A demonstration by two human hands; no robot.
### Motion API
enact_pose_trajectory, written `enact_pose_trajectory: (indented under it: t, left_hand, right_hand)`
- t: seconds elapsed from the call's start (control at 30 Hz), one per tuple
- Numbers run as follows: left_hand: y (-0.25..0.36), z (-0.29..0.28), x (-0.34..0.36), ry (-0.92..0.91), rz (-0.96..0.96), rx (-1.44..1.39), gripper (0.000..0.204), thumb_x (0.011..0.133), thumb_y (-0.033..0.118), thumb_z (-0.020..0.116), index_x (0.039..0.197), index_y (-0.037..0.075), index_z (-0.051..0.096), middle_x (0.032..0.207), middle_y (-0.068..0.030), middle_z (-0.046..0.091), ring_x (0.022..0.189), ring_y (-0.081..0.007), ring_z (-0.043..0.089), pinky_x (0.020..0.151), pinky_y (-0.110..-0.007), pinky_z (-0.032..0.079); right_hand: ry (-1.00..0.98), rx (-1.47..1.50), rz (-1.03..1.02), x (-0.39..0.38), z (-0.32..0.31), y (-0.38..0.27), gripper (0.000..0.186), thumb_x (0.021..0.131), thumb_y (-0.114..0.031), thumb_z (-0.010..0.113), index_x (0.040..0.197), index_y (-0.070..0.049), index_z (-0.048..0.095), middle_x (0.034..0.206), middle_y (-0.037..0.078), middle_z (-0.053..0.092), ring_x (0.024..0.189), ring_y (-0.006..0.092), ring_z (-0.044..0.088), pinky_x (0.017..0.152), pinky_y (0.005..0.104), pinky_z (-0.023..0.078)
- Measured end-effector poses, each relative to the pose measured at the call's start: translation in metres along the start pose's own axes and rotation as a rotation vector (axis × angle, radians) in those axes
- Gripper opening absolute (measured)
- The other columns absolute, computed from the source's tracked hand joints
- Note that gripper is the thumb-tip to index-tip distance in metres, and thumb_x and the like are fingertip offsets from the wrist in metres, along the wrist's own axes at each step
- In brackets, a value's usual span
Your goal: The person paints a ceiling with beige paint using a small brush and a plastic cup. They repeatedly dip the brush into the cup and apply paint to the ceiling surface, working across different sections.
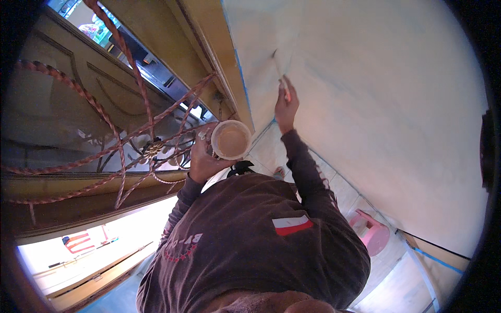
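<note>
In the head view, the right hand (286,107) pinches a slim brush (278,65) by its handle between thumb and fingers, its dark tip pointing away from the person, over the pale wall (386,88) close to the wall's left edge; whether the tip touches cannot be told. The left hand (205,159) grips a round tub (214,139) around its side, the open top facing up with beige paint (232,142) inside. The tub is just beside the lower end of the wall's left edge, where a thin blue line runs along the tan trim (228,57). Left of that hand, twisted reddish bars (49,68) cross in front of a brown panel (55,52). A pink stool (371,232) stands on the tiled floor (334,180), near the wall's bottom edge.
</note>
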State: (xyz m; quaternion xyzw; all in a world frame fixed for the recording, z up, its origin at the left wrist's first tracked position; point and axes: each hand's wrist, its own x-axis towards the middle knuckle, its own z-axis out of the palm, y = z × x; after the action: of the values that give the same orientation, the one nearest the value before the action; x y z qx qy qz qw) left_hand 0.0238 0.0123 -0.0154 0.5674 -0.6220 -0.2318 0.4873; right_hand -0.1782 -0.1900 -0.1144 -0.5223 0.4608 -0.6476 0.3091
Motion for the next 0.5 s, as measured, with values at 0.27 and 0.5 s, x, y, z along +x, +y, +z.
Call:
enact_pose_trajectory:
  t: [0.27, 0.5]
  left_hand:
    - [0.004, -0.032, 0.005, -0.167, 0.227, 0.326, 0.101, 0.059, 0.034, 0.102, 0.139, 0.0, 0.05, 0.132, -0.0165, 0.062, 0.121, -0.0283, 0.063, 0.103, -0.04, 0.051]
    - [0.005, -0.033, -0.009, -0.127, 0.021, 0.013, 0.091, 0.062, 0.028, 0.101, 0.136, 0.002, 0.055, 0.133, -0.0148, 0.062, 0.123, -0.0265, 0.063, 0.106, -0.04, 0.051]
  right_hand:
    - [-0.171, -0.027, 0.199, -0.056, -0.042, -0.006, 0.033, 0.106, -0.016, 0.056, 0.135, -0.002, 0.065, 0.131, 0.012, 0.069, 0.104, 0.0159, 0.066, 0.091, 0.0328, 0.051]
    - [0.051, 0.043, 0.031, 0.053, -0.036, 0.016, 0.038, 0.109, -0.02, 0.055, 0.143, -0.004, 0.059, 0.106, 0.0, 0.072, 0.063, 0.0003, 0.038, 0.055, 0.0184, 0.036]
